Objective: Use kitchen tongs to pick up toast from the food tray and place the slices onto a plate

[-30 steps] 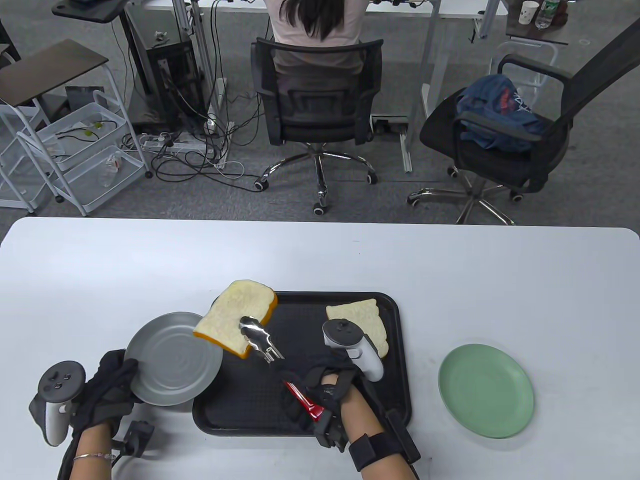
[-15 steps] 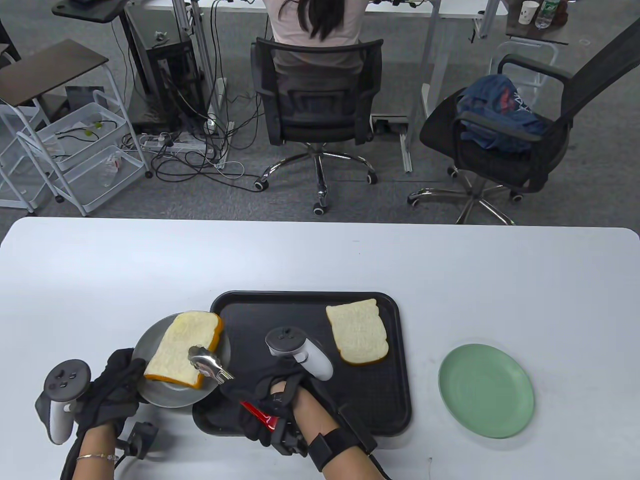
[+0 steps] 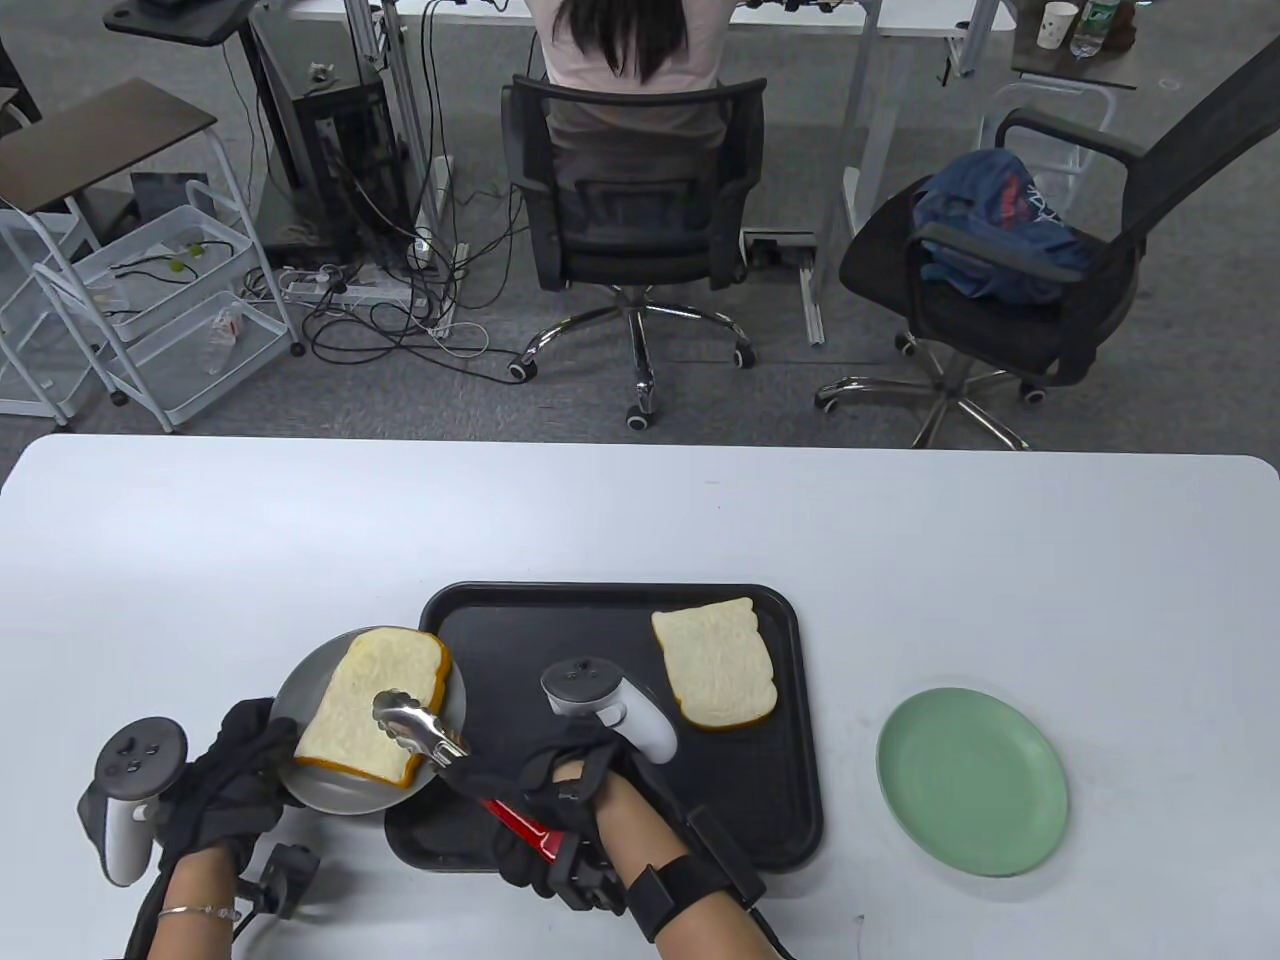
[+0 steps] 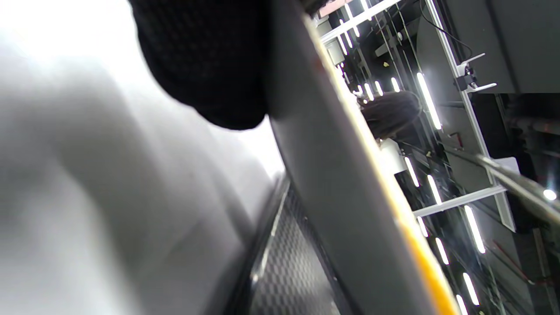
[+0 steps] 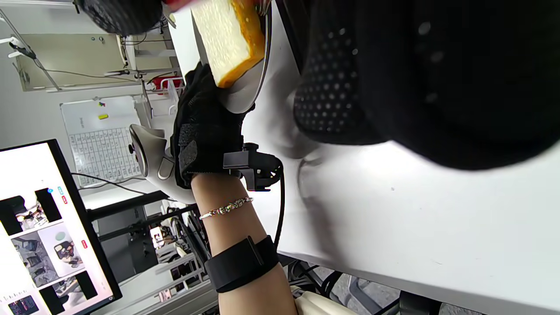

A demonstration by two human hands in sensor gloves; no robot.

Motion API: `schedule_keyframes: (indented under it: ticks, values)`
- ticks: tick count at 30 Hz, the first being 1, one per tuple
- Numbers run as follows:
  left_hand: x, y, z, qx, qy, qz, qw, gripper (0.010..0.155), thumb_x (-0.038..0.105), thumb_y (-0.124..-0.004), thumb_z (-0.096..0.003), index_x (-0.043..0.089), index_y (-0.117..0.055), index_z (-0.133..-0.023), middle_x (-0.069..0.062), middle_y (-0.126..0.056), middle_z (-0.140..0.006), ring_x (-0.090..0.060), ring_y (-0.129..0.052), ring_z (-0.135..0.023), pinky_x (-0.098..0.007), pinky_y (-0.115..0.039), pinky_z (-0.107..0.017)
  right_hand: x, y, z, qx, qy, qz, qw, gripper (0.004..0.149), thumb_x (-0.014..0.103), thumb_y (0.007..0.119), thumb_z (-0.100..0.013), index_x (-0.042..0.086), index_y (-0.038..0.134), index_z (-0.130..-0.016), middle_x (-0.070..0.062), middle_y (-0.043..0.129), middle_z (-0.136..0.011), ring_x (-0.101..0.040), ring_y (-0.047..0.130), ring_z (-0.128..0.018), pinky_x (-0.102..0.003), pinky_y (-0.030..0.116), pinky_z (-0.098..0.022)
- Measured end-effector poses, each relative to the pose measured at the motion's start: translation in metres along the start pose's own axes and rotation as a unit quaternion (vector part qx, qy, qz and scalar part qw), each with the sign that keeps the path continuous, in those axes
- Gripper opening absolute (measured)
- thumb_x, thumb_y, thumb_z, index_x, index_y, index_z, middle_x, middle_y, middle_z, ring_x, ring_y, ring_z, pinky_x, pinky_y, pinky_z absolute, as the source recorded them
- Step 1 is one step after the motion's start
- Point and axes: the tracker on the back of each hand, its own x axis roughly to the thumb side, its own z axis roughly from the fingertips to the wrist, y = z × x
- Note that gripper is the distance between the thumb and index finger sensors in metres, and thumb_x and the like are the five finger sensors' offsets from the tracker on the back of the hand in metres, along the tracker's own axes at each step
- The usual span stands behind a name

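A slice of toast (image 3: 365, 700) lies on a grey plate (image 3: 310, 790), which my left hand (image 3: 250, 760) grips by its left rim and holds above the table, overlapping the black tray's (image 3: 600, 620) left edge. My right hand (image 3: 545, 800) grips the red handles of the tongs (image 3: 420, 728). Their metal upper jaw rests on the toast; the lower jaw is hidden. A second toast slice (image 3: 715, 665) lies flat at the tray's far right. In the right wrist view the toast (image 5: 229, 39) sits on the tilted plate (image 5: 251, 83), with the left hand (image 5: 205, 131) under its rim.
A green plate (image 3: 970, 780) sits on the white table (image 3: 640, 510) to the right of the tray. Office chairs, a seated person and cables are beyond the far table edge. A monitor (image 5: 39, 227) shows in the right wrist view.
The tongs carried the toast left from above the tray's corner onto the grey plate. My right hand moved left with it, and my left hand shifted the plate slightly right.
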Motion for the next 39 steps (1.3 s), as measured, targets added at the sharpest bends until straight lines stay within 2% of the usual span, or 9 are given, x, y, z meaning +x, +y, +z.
schedule_keyframes:
  ticks: [7,13,20,27,34,39]
  values:
    - [-0.002,0.004,0.001,0.011,0.005,0.006,1.0,0.052,0.024,-0.062,-0.0696,-0.003,-0.048,-0.112,-0.018,-0.088,-0.088,-0.02,-0.107,-0.05,-0.019,-0.098,-0.034,-0.009,-0.024,0.034,-0.02,-0.019,-0.02,0.999,0.094,0.06,0.067,-0.05,-0.015,0.03,-0.092,-0.043,0.078,-0.06,-0.035,0.098,-0.026,-0.04,0.094,-0.008]
    - [-0.002,0.005,0.001,0.011,0.001,0.018,1.0,0.052,0.024,-0.062,-0.0696,-0.003,-0.048,-0.112,-0.018,-0.088,-0.088,-0.021,-0.107,-0.05,-0.019,-0.098,-0.034,-0.029,-0.059,0.085,-0.102,-0.039,-0.056,0.992,0.094,0.06,0.067,-0.051,-0.016,0.03,-0.092,-0.043,0.078,-0.059,-0.035,0.098,-0.026,-0.04,0.094,-0.008]
    - [-0.002,0.005,0.001,0.01,0.004,0.011,1.0,0.052,0.024,-0.062,-0.0696,-0.003,-0.048,-0.112,-0.019,-0.088,-0.088,-0.021,-0.107,-0.05,-0.019,-0.098,-0.034,-0.08,-0.092,0.142,-0.204,-0.032,-0.124,0.971,0.093,0.059,0.066,-0.051,-0.016,0.029,-0.092,-0.043,0.078,-0.059,-0.035,0.097,-0.026,-0.04,0.094,-0.007]
    - [-0.002,0.004,0.001,0.01,0.007,0.006,1.0,0.052,0.024,-0.062,-0.0695,-0.003,-0.048,-0.112,-0.019,-0.088,-0.088,-0.021,-0.107,-0.05,-0.019,-0.098,-0.034,-0.12,-0.104,0.182,-0.247,0.004,-0.161,0.956,0.093,0.058,0.066,-0.051,-0.016,0.029,-0.092,-0.044,0.077,-0.058,-0.036,0.097,-0.026,-0.04,0.093,-0.007]
    - [-0.002,0.003,0.0,0.007,0.01,0.0,1.0,0.052,0.024,-0.062,-0.0696,-0.003,-0.048,-0.112,-0.019,-0.088,-0.088,-0.021,-0.107,-0.05,-0.019,-0.098,-0.034,-0.14,-0.107,0.204,-0.267,0.052,-0.162,0.948,0.092,0.058,0.066,-0.051,-0.017,0.029,-0.092,-0.044,0.078,-0.058,-0.036,0.097,-0.025,-0.04,0.093,-0.007]
    - [-0.002,0.003,0.0,0.008,0.01,-0.002,1.0,0.052,0.024,-0.062,-0.0696,-0.003,-0.048,-0.112,-0.019,-0.088,-0.088,-0.021,-0.107,-0.05,-0.02,-0.098,-0.034,-0.155,-0.106,0.2,-0.252,0.075,-0.167,0.95,0.092,0.058,0.065,-0.051,-0.016,0.03,-0.092,-0.044,0.078,-0.058,-0.036,0.097,-0.026,-0.04,0.093,-0.007]
